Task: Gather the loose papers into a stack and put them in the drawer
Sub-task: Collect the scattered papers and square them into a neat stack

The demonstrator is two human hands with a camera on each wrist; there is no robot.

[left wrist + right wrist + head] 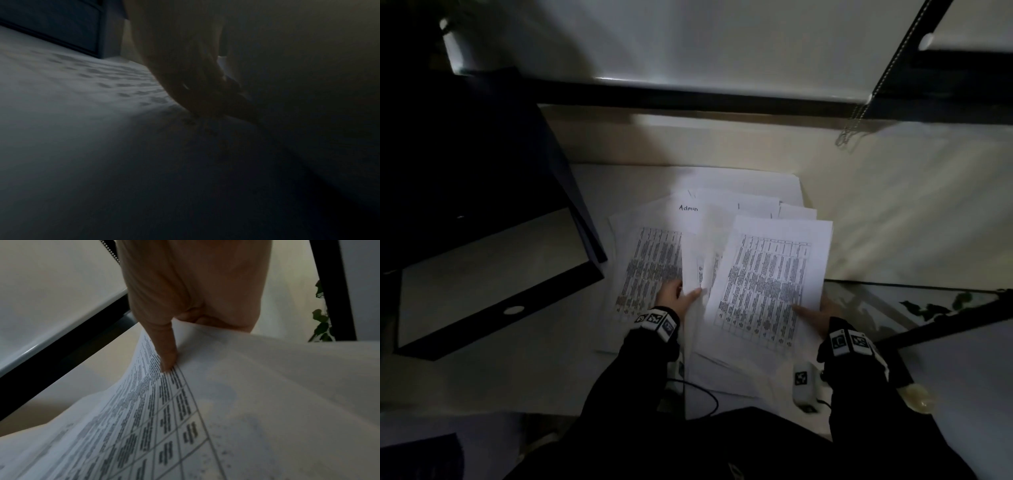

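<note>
Several white sheets (pixel 743 192) lie fanned on the pale surface; some carry printed tables and one is marked "Admin" (pixel 688 209). My right hand (pixel 816 310) pinches the near right edge of a printed sheet (pixel 767 281) and holds it raised; in the right wrist view the thumb (pixel 167 353) presses on top of this sheet (pixel 236 418), with the fingers hidden under it. My left hand (pixel 677 294) pinches the near edge of a curled middle sheet (pixel 697 267) over a flat printed page (pixel 647 267). The left wrist view is dark: the left hand (pixel 195 81) sits low over the flat page (pixel 82 91). The drawer (pixel 493 274) stands open at left.
A dark cabinet (pixel 465 154) rises behind the drawer. A blind with a bead chain (pixel 859 116) hangs over the wall behind. A glass-topped table with leaves (pixel 935 305) stands at right. A white tagged device (pixel 804 383) and cable (pixel 709 397) lie near my arms.
</note>
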